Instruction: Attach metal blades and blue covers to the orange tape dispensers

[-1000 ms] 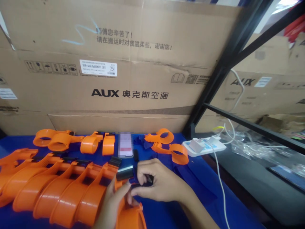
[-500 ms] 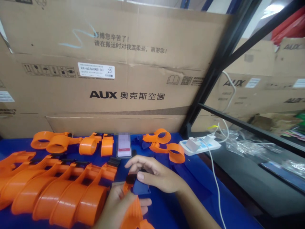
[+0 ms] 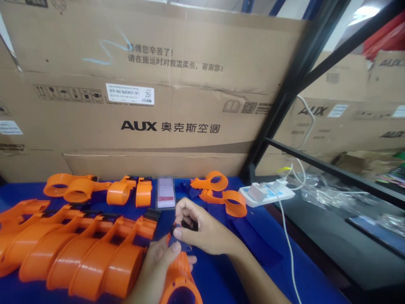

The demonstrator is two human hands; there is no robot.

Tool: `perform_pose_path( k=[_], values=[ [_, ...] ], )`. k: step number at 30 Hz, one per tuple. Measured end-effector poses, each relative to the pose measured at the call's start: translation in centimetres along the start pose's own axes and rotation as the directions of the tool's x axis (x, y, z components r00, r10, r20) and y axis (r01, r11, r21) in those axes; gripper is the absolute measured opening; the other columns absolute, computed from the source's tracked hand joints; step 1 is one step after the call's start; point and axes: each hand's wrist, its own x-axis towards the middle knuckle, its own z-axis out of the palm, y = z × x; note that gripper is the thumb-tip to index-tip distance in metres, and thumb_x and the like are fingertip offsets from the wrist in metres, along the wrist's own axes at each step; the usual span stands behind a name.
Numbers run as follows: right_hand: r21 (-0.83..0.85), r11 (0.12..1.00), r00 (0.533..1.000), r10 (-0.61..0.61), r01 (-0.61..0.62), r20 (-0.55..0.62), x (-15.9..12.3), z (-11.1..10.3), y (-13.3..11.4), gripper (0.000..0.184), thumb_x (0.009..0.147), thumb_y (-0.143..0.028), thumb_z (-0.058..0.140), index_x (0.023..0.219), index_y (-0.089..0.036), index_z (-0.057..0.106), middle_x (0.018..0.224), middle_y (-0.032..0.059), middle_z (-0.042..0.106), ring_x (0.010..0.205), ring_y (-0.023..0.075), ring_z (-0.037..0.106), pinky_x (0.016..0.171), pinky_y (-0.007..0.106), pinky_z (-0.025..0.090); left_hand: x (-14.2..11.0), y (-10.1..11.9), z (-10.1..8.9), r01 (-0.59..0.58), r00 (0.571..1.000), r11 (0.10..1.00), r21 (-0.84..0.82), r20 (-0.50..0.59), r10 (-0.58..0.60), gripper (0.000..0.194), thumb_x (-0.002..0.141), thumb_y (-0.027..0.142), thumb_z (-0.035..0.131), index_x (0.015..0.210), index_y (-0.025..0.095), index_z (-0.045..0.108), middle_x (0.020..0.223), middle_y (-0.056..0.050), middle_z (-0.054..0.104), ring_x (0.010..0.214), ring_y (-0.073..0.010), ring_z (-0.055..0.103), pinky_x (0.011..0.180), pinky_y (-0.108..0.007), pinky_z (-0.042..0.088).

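Observation:
An orange tape dispenser (image 3: 181, 272) is in my left hand (image 3: 157, 264), closed around its handle, with the ring end pointing down toward me. At the head end sits a small dark blue plastic piece (image 3: 185, 245), with my left thumb pressing against it. My right hand (image 3: 204, 230) is closed over the same end. Its thumb presses on the blue piece beside a black part, and its other fingers curl behind, partly hidden.
Several orange tape dispensers (image 3: 82, 266) lie in a row at left, with more (image 3: 118, 192) behind. A phone (image 3: 166, 198) stands mid-back. Two dispensers (image 3: 234, 203) lie right of it, near a white power strip (image 3: 268, 192) with a cable. Cardboard boxes (image 3: 171, 105) wall the back.
The dispenser has turned so that its ring shows more. The blue piece now lies flatter against the head, and my right fingers have curled in closer. My left thumb has moved onto the piece.

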Motion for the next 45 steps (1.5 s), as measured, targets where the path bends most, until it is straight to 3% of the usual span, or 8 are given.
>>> perform_pose_path(
  k=[7,13,15,18,21,25,40,45],
  values=[
    [-0.037,0.999,1.0,0.002,-0.002,0.011,-0.3,-0.1,0.0,0.035,0.092,-0.042,0.072,0.098,-0.024,0.042,0.097,-0.0013,0.056,0.064,0.0084,0.056,0.052,0.022,0.042,0.4,-0.4,-0.3,-0.034,0.999,0.999,0.035,0.028,0.033,0.055,0.073,0.055,0.08,0.107,0.013,0.073,0.101,-0.018,0.079,0.09,-0.0382,0.077,0.076,-0.046,0.06],
    [-0.26,0.966,0.997,-0.005,-0.014,-0.071,0.2,0.0,0.2,0.023,0.104,-0.045,0.05,0.106,-0.023,0.051,0.086,-0.0017,0.06,0.062,0.0116,0.057,0.056,0.026,0.047,1.6,-0.5,-1.0,0.212,0.977,0.973,-0.089,0.038,-0.21,0.072,0.061,0.061,0.085,0.107,0.007,0.071,0.09,-0.02,0.08,0.088,-0.0398,0.077,0.079,-0.046,0.059],
    [-0.467,0.883,0.977,-0.067,-0.037,-0.203,0.3,-0.8,0.3,0.024,0.107,-0.036,0.04,0.101,-0.021,0.057,0.089,0.002,0.065,0.08,0.0172,0.063,0.072,0.031,0.05,2.1,-0.6,-1.3,0.24,0.97,0.964,-0.115,0.063,-0.234,0.074,0.057,0.061,0.087,0.105,0.008,0.071,0.087,-0.019,0.08,0.089,-0.0402,0.077,0.08,-0.047,0.059],
    [-0.714,0.644,0.866,-0.156,-0.275,-0.475,0.1,-2.6,0.4,0.017,0.096,-0.013,0.05,0.105,-0.02,0.062,0.112,0.0089,0.069,0.109,0.0267,0.061,0.093,0.04,0.046,2.4,-0.8,-1.5,0.239,0.969,0.966,-0.103,0.094,-0.229,0.074,0.055,0.063,0.088,0.103,0.009,0.072,0.087,-0.018,0.08,0.088,-0.0398,0.077,0.075,-0.046,0.059],
    [-0.74,0.383,0.773,-0.096,-0.553,-0.627,-0.5,-4.1,0.6,0.041,0.084,-0.002,0.051,0.12,-0.018,0.062,0.123,0.0153,0.068,0.117,0.0341,0.059,0.086,0.04,0.045,2.2,-0.9,-1.5,0.207,0.976,0.975,-0.081,0.091,-0.199,0.073,0.059,0.064,0.086,0.105,0.009,0.073,0.09,-0.018,0.08,0.086,-0.0389,0.077,0.071,-0.044,0.059],
    [-0.727,0.22,0.746,0.004,-0.65,-0.666,-1.0,-4.6,0.7,0.047,0.086,-0.003,0.048,0.128,-0.02,0.06,0.125,0.0159,0.068,0.118,0.0342,0.061,0.073,0.034,0.044,2.0,-0.9,-1.4,0.175,0.982,0.983,-0.056,0.081,-0.17,0.074,0.061,0.066,0.084,0.108,0.009,0.073,0.091,-0.017,0.079,0.082,-0.0374,0.076,0.069,-0.043,0.058],
    [-0.747,0.174,0.759,0.006,-0.642,-0.651,-0.2,-4.3,1.7,0.039,0.093,-0.018,0.054,0.132,-0.021,0.058,0.124,0.012,0.068,0.119,0.0316,0.06,0.075,0.034,0.048,1.7,-0.6,-1.4,0.172,0.981,0.982,-0.072,0.097,-0.165,0.067,0.067,0.06,0.083,0.111,0.01,0.071,0.093,-0.017,0.078,0.089,-0.038,0.075,0.076,-0.045,0.058],
    [-0.803,0.165,0.809,-0.038,-0.573,-0.586,-0.1,-4.1,1.5,0.028,0.093,-0.021,0.057,0.12,-0.021,0.064,0.121,0.0117,0.067,0.116,0.0304,0.059,0.081,0.035,0.047,2.3,-1.1,-1.7,0.159,0.984,0.985,-0.073,0.088,-0.152,0.074,0.062,0.063,0.085,0.111,0.01,0.07,0.091,-0.018,0.079,0.087,-0.0384,0.076,0.068,-0.042,0.058]
  ],
)
